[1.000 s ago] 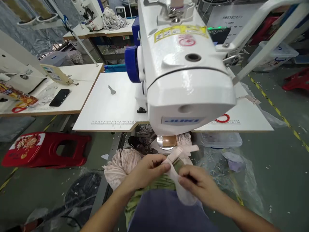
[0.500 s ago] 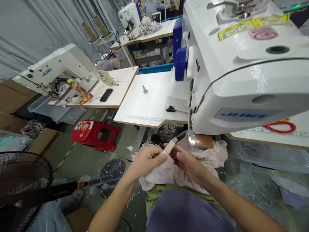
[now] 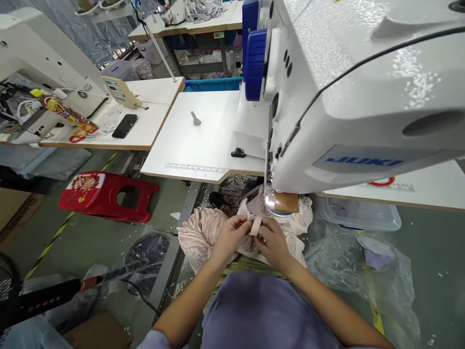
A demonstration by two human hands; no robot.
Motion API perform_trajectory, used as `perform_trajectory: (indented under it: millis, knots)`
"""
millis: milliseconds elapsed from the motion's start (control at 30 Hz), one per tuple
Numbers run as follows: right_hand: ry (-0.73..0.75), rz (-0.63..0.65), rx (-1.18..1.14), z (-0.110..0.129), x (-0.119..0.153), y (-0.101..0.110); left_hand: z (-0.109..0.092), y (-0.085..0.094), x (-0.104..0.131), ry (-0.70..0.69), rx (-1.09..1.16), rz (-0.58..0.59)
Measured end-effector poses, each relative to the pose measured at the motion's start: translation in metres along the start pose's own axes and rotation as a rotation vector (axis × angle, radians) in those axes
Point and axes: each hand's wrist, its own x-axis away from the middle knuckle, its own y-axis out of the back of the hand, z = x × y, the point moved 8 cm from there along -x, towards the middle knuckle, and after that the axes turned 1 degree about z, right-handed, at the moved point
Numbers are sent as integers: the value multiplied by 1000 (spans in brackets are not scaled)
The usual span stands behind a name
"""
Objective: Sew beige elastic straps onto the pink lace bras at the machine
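Note:
My left hand (image 3: 229, 238) and my right hand (image 3: 273, 242) are close together over my lap, both with fingers closed on a pale pink strap (image 3: 255, 226). Between them the strap forms a small loop. Under and around the hands lies a heap of pale pink lace fabric (image 3: 199, 235), bundled at the left and spreading to the right. Just beyond my right hand is the sewing machine's lower arm with its metal and brown end (image 3: 286, 201). The machine's large white head (image 3: 348, 111) hangs above it at the right.
A white table (image 3: 203, 140) holds a grey tool (image 3: 195, 118) and a printed ruler. Left are a red stool (image 3: 109, 196), a phone (image 3: 125, 126), a bottle and a black fan. Clear plastic (image 3: 363, 271) lies on the floor at right.
The view has shifted, so the machine looks nearer. The hands have drawn closer together, and the strap is now bent in a loop. The white fabric piece under my left hand is lower.

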Motion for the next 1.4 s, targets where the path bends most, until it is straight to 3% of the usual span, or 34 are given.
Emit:
perform_trajectory:
  millis: [133,333,567,633,733,800,933,1000,1033,1100,1167,1267,1300,1400]
  knots:
    - [55,19,14,7,-3,18,-4,0,5,6,40,-44]
    - [-5,110,146,10,-22,20,-17,-5,15,35,32,60]
    - [203,-120,174,24,-17,32,-19,-11,11,55,-98,125]
    - [224,-88,170,25,-14,31,-21,-13,6,32,-192,115]
    - [262,71,209,9,-14,38,-24,-17,0,-33,-309,126]
    - [166,136,362,-26,-23,67,-23,-16,-2,-82,-345,118]
    - [-198,-12,729,-113,-59,192,-24,-8,1,-195,-464,7]
    - [-290,28,799,-139,-80,238,-25,-12,4,-200,-441,33]
    - [-321,83,812,-148,-90,251,-26,-15,5,-190,-416,57]
    - [-352,209,811,-156,-101,262,-28,-21,6,-144,-347,107]
    - [-363,320,798,-152,-100,260,-28,-26,6,-72,-243,160]
    - [-400,412,807,-134,-72,251,-25,-26,7,24,-51,205]
    - [-412,412,812,-126,-57,248,-24,-25,7,49,3,205]
    - [-488,212,703,-93,-8,241,-23,-20,8,113,108,187]
